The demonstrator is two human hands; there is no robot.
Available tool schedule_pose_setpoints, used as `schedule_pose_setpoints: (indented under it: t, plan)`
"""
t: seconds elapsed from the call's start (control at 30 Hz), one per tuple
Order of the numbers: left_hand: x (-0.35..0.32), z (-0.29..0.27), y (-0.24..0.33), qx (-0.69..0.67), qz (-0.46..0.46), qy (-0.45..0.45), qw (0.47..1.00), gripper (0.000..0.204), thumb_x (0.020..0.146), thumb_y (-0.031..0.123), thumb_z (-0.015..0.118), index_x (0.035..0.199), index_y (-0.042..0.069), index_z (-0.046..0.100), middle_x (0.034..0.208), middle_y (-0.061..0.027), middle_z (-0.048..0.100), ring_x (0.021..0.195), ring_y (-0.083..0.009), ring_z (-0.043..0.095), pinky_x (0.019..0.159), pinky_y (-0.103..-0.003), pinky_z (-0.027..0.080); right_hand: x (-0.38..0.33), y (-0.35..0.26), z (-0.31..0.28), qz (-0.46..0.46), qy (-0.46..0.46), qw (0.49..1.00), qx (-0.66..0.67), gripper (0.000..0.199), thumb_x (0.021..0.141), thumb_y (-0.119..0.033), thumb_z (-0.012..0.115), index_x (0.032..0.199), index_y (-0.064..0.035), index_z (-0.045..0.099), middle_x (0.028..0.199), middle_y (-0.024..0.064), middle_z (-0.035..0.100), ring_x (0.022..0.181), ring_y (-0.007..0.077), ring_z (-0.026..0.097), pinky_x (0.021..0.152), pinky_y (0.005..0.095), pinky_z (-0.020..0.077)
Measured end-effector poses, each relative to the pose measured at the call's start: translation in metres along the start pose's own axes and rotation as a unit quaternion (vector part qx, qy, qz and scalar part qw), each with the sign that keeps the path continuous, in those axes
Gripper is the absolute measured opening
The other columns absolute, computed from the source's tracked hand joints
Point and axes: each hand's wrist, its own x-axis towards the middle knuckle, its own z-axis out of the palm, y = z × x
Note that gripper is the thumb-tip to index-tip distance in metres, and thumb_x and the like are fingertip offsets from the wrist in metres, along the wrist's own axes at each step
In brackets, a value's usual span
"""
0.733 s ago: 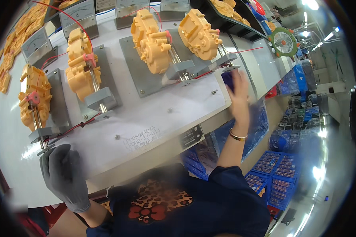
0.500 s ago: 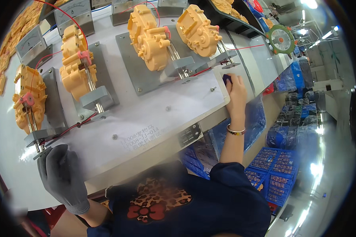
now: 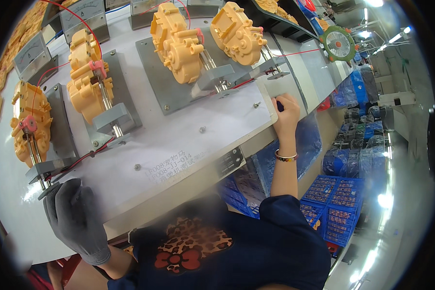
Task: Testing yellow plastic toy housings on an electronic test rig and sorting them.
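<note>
Your grey-gloved left hand (image 3: 77, 220), fingers bent, is at the short dark metal crossbar (image 3: 48, 190) below the leftmost yellow plastic gear housing (image 3: 41, 118); whether it grips, I cannot tell. Your bare right hand (image 3: 288, 116) is closed around a small dark-purple object (image 3: 280, 106), just beside the right edge of the white flat board (image 3: 183, 137) on the pale desk (image 3: 319, 72).
</note>
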Motion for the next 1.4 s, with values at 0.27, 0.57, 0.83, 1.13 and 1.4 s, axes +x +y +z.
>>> schedule_pose_setpoints:
  t: [0.27,0.57,0.83,1.13,1.4]
  plan:
    - [-0.001,-0.001,-0.006,0.033,0.051,-0.012,0.998,0.016,0.081,0.001,0.061,0.096,-0.004,0.059,0.093,-0.0119,0.056,0.084,-0.0215,0.055,0.074,-0.029,0.045,-0.017,-0.022,-0.033,-0.031,-0.046,0.998,0.009,0.070,0.078,-0.025,0.065,0.141,-0.0257,0.033,0.148,0.0174,0.018,0.129,0.0541,0.021,0.102,0.0595,0.0246]
    - [-0.001,-0.001,-0.007,0.033,0.060,-0.018,0.998,0.015,0.083,0.002,0.059,0.097,-0.004,0.059,0.092,-0.0120,0.056,0.084,-0.0215,0.055,0.074,-0.029,0.045,-0.023,-0.037,-0.014,-0.091,-0.039,0.985,-0.140,0.036,0.074,-0.004,0.057,0.109,-0.0106,0.063,0.105,0.0130,0.057,0.095,0.0375,0.054,0.070,0.0419,0.0499]
    - [0.000,0.000,0.000,0.001,0.028,-0.002,1.000,0.014,0.076,0.002,0.065,0.087,-0.005,0.060,0.086,-0.0133,0.056,0.080,-0.0266,0.055,0.069,-0.032,0.046,-0.009,-0.014,0.003,-0.144,0.016,0.989,0.013,0.012,0.078,-0.014,0.062,0.075,-0.0031,0.061,0.070,0.0129,0.056,0.066,0.0339,0.056,0.057,0.0391,0.0431]
    - [0.001,0.001,0.002,0.001,0.025,0.003,1.000,0.013,0.075,0.002,0.065,0.085,-0.005,0.059,0.084,-0.0129,0.055,0.079,-0.0254,0.054,0.067,-0.031,0.046,-0.010,-0.010,0.003,-0.121,0.019,0.992,0.039,0.013,0.067,-0.013,0.063,0.061,-0.0029,0.058,0.071,0.0061,0.056,0.074,0.0272,0.055,0.064,0.0358,0.0415]
    - [0.003,0.001,0.004,0.005,0.025,0.000,1.000,0.013,0.072,0.002,0.066,0.082,-0.002,0.059,0.082,-0.0121,0.056,0.078,-0.0262,0.054,0.069,-0.032,0.045,-0.015,-0.032,-0.017,-0.135,0.034,0.990,-0.004,0.049,0.069,-0.022,0.068,0.115,-0.0096,0.057,0.129,0.0218,0.035,0.119,0.0397,0.037,0.099,0.0406,0.0316]
